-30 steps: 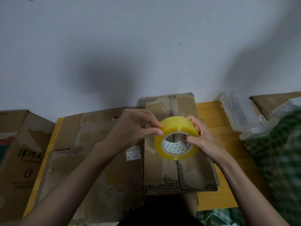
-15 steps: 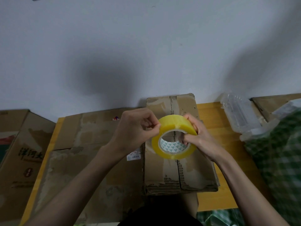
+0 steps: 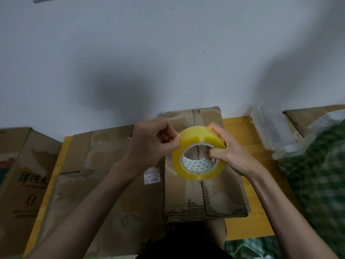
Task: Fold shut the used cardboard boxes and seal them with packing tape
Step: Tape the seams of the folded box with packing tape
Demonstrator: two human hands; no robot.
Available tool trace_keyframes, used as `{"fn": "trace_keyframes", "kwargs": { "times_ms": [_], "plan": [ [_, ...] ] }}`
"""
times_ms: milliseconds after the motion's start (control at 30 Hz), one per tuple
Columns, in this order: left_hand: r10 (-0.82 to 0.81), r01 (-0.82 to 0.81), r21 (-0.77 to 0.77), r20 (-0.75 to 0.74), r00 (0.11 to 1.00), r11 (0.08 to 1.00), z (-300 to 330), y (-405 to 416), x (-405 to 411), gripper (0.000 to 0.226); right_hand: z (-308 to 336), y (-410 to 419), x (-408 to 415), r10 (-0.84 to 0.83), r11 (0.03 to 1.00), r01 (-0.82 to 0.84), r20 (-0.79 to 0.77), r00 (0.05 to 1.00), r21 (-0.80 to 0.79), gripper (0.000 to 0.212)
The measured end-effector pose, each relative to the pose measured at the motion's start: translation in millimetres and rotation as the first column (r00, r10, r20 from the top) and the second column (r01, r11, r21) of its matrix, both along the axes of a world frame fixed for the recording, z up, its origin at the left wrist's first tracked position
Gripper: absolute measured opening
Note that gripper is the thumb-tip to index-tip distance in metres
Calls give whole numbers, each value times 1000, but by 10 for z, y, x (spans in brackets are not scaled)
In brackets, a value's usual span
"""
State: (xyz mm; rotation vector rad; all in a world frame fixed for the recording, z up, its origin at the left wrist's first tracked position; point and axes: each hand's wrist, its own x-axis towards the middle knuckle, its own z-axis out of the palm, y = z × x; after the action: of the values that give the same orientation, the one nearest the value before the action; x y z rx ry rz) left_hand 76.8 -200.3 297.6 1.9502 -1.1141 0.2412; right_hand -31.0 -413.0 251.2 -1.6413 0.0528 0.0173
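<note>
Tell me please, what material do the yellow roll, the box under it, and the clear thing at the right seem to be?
Tape roll: glossy yellowish plastic film on a printed, probably paper core. Box: brown corrugated cardboard, matte, with fluting exposed at torn edges. Clear container: apparently thin transparent plastic, ribbed and shiny.

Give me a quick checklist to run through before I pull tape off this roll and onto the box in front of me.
1. Roll held firmly: ok. The right hand grips the tape roll, fingers through its core.
2. Free end of tape found: cannot tell. The left hand pinches at the roll's outer edge, but no lifted strip shows.
3. Flaps folded shut: ok. The small box under the roll lies closed, its flaps meeting at the centre seam.
4. Seam reachable: ok. Nothing lies on the near part of the seam; the roll hovers above its middle.
5. Box supported: ok. It rests on the wooden table.
</note>
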Motion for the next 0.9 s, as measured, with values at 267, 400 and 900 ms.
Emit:
{"fn": "trace_keyframes", "kwargs": {
  "times_ms": [267,400,900],
  "plan": [
    [-95,95,-2,-35,995,996,75,1,105,6,-73,106,30,-106,975,99,22,994,200,31],
    [4,-52,-70,-557,831,996,-72,85,-37,24,-203,132,-35,-206,951,205,-20,978,233,32],
    [84,-192,-20,-852,517,981,-64,102,-265,37,-122,42,-35,-190,980,189,10,982,58,37]
  ]
}}
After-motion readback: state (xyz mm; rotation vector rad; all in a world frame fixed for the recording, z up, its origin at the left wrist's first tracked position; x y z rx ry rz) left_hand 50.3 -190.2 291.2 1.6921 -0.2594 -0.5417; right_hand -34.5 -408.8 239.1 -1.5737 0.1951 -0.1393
